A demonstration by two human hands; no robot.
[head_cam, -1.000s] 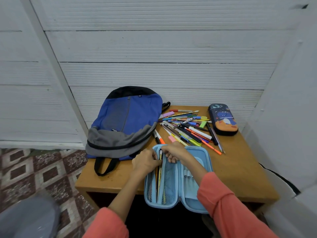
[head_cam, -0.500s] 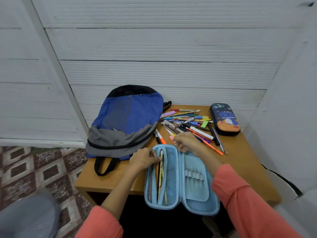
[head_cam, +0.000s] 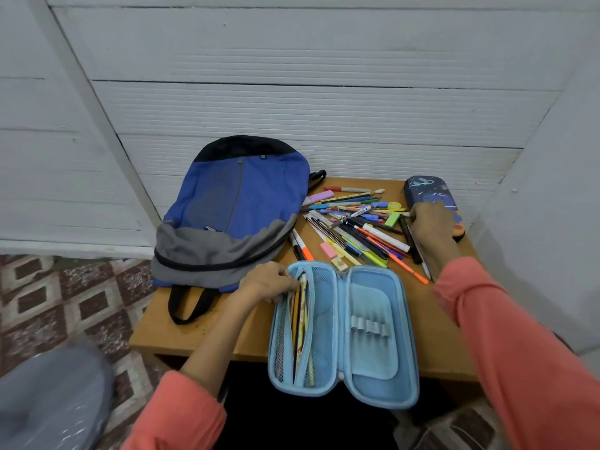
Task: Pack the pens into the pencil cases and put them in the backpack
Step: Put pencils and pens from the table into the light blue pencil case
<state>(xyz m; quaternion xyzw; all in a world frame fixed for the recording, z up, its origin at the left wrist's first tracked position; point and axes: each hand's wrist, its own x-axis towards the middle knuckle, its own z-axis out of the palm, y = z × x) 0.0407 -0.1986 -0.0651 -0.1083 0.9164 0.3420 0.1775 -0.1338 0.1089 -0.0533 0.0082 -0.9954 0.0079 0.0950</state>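
Open case: the light-blue pencil case [head_cam: 373, 336] is lying spread open at the front edge of the table [head_cam: 227, 319], with pens showing in its left mesh pocket [head_cam: 300, 319].
Left hand [head_cam: 264, 282]: the pocket rim at the case's upper left is being pinched.
Right hand [head_cam: 430, 224]: it is being held well apart from the open case, at the right end of the pen pile [head_cam: 354, 225], beside the dark pencil case [head_cam: 425, 188]. The fingers are bent downward, and whether a pen is being gripped cannot be told.
Change: the right hand is being carried away from the case's top edge to the pile's right end, while the left is being kept in place.

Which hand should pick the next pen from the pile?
Right. The right hand is at the loose pile of coloured pens; the left hand grips the pocket edge of the open light-blue pencil case.
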